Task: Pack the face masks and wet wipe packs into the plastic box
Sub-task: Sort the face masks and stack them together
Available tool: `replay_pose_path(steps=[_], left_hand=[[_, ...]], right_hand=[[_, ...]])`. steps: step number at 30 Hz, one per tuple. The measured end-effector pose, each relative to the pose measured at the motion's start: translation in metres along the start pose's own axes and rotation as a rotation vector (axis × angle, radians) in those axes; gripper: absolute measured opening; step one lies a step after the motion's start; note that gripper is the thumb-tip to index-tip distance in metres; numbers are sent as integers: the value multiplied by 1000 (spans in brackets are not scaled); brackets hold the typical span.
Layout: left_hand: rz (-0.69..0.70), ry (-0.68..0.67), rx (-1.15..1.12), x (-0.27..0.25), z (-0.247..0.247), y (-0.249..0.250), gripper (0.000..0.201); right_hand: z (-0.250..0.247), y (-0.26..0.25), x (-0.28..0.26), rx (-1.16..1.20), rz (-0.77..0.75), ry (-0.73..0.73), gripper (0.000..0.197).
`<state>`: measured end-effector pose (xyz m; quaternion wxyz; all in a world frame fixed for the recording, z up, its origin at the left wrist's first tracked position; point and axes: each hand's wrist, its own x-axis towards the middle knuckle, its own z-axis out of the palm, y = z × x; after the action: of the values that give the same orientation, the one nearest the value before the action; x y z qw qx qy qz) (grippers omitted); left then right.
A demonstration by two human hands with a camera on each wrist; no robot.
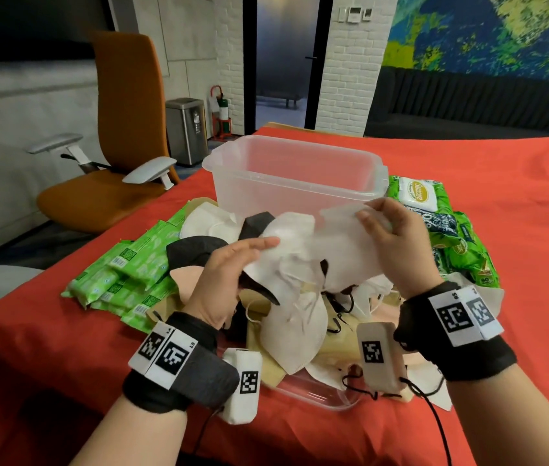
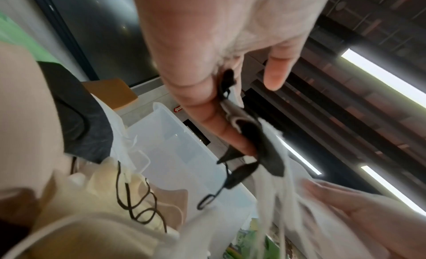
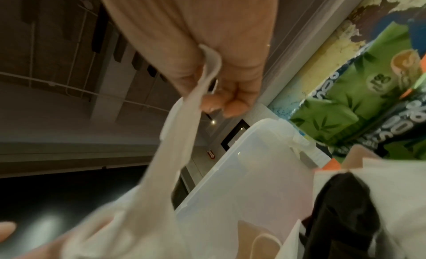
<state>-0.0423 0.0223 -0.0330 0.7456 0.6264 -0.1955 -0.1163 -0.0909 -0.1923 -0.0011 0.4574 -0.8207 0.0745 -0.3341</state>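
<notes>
- Masks are lifted above the heap by both hands, just in front of the plastic box (image 1: 295, 169).
- A white mask (image 1: 343, 243) is pinched at its top edge by the curled fingers of the right hand (image 1: 397, 243).
- A bunch of white and black masks (image 1: 286, 264) is gripped by the left hand (image 1: 229, 280), thumb over the top.
- The remaining face masks (image 1: 300, 327) are piled on the red-covered counter (image 1: 518, 213).
- Green wet wipe packs (image 1: 131, 274) are stacked left of the heap; larger packs (image 1: 448, 230) lie right of the box.
</notes>
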Motion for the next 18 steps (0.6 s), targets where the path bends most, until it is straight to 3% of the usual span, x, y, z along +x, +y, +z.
replay_pose_path(steps=[4, 6, 10, 12, 14, 16, 18], left_hand=[[-82, 105, -189, 7, 0, 3, 29], [-46, 102, -130, 7, 2, 1, 41], [56, -45, 66, -1, 16, 0, 58], [85, -88, 86, -4, 22, 0, 46], [115, -40, 118, -4, 21, -2, 32], [130, 26, 184, -3, 15, -4, 23], [118, 14, 188, -4, 11, -4, 22]], right_hand=[[-16, -11, 1, -96, -60, 291, 4], [-10, -23, -4, -136, -122, 307, 7], [29, -38, -23, -95, -133, -12, 11], [40, -40, -30, 123, -6, -212, 10], [40, -37, -31, 292, 89, -330, 19], [35, -30, -27, 223, 36, -363, 26], [31, -24, -23, -13, -74, -385, 25]])
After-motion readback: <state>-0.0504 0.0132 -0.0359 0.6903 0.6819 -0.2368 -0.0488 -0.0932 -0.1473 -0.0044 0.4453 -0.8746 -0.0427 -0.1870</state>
